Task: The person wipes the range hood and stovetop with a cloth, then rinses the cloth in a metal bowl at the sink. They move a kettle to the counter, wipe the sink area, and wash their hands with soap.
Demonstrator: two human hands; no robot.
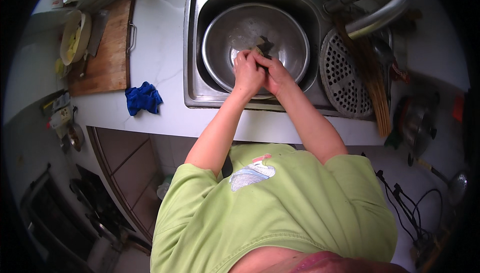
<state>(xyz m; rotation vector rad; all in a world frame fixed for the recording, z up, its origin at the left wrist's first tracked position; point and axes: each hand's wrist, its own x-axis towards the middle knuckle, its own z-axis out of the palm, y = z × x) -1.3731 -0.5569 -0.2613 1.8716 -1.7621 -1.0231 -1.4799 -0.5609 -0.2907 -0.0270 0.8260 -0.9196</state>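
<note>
Both my hands meet over the near side of a round stainless steel bowl [225, 37], which sits in a metal sink basin [192, 48]. Between their fingers is a dark, limp piece of food [265, 43], perhaps fungus or seaweed, with a paler greenish-brown patch. My left hand [249, 71] is curled around its near end. Pressed against that hand, my right hand [276, 73] grips the same piece with the thumb on top. The fingers partly hide the piece. Small bubbles and wet glints show on the bowl's inner wall.
A curved metal faucet [388, 12] arches over the sink's right side. Below it lie a perforated round steel plate [347, 78] and a bamboo whisk [369, 82]. Leftward are a blue cloth [143, 98], a wooden cutting board [108, 55], a cleaver [99, 29] and a bowl of yellowish pieces [87, 33].
</note>
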